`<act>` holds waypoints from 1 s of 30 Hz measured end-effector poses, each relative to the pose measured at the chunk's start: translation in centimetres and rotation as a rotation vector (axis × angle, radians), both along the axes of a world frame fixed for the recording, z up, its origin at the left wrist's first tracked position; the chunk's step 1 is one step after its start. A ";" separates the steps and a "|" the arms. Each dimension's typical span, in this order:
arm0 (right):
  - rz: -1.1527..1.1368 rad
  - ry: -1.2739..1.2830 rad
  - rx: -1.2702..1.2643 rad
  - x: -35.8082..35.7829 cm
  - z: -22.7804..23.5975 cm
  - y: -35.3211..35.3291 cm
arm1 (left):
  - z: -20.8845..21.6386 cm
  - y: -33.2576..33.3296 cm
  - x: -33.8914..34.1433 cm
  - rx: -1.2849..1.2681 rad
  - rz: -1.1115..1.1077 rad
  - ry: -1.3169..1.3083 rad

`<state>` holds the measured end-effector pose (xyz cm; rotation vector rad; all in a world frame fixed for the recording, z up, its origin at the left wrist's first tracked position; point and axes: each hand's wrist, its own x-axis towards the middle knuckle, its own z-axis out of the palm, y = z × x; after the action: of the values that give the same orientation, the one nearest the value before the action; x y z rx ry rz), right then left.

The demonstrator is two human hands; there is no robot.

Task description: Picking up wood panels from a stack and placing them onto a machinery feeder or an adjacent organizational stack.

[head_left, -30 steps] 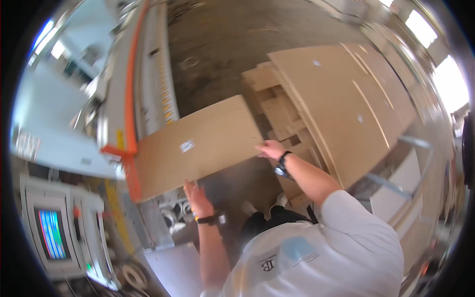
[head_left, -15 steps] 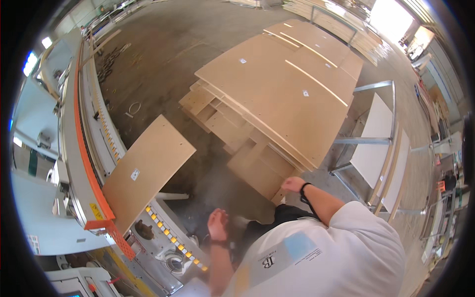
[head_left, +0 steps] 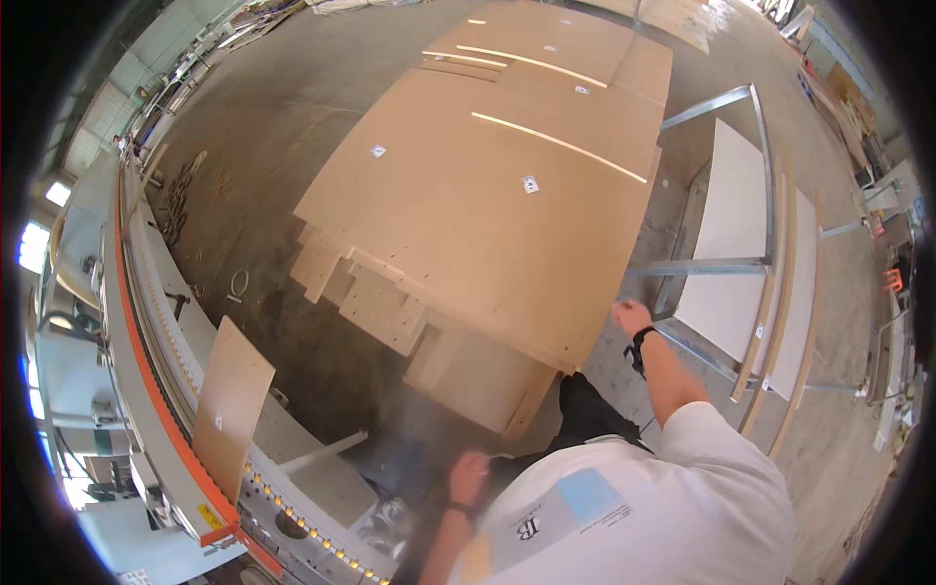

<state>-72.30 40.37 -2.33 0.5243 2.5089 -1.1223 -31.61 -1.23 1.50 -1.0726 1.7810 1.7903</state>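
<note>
My left hand [head_left: 469, 478] hangs low beside my body. Its fingers are smeared by motion, and nothing shows in it. My right hand [head_left: 632, 317] is loosely curled with nothing in it, wearing a dark wristband, and in the picture it lies between the panel stack and a metal frame. The brown panel stack [head_left: 458, 224] bears small white labels and thin pale strips. Smaller boards [head_left: 478, 375] jut out below its near edge. On the left, a separate brown panel [head_left: 232, 405] stands tilted in a long machine with an orange rail [head_left: 146, 385].
A row of yellow rollers [head_left: 302, 526] runs along the machine's near side, with a white bar [head_left: 327, 451] sticking out toward me. To the right stands a metal frame [head_left: 702, 265] with white panels [head_left: 726, 229] leaning at it. A ring [head_left: 238, 285] lies on the floor.
My view has turned and shifted toward the stack. The panel in the machine has gone farther along the rail, away from me. Both hands swing; the right has left the stack's near corner.
</note>
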 end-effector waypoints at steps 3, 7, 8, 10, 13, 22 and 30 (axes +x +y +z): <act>-0.149 0.100 -0.084 -10.9 -2.6 4.6 | -1.0 3.9 -7.5 -0.265 -0.223 0.070; -0.198 0.226 -0.030 -24.3 -3.3 9.6 | -1.3 8.9 -18.3 -0.579 -0.662 0.289; -0.215 0.247 0.012 -26.7 -3.1 10.9 | -1.4 10.2 -21.1 -0.446 -0.550 0.152; -0.231 0.262 0.058 -32.1 -2.9 13.0 | -2.5 10.8 -28.3 -0.605 -0.742 0.244; -0.264 0.283 0.181 -37.9 -3.6 14.7 | -3.1 11.7 -36.4 -0.787 -0.817 0.325; -0.379 -0.029 0.172 -48.1 -2.5 13.9 | -1.0 14.0 -47.8 -0.872 -1.099 -0.270; -0.395 0.044 0.192 -48.8 -5.4 15.3 | -2.5 14.3 -47.4 -0.944 -1.077 -0.248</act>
<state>-121.13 55.68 -7.72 1.0968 2.6367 -1.0304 -79.02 13.04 -0.97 -0.3359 2.3553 0.1609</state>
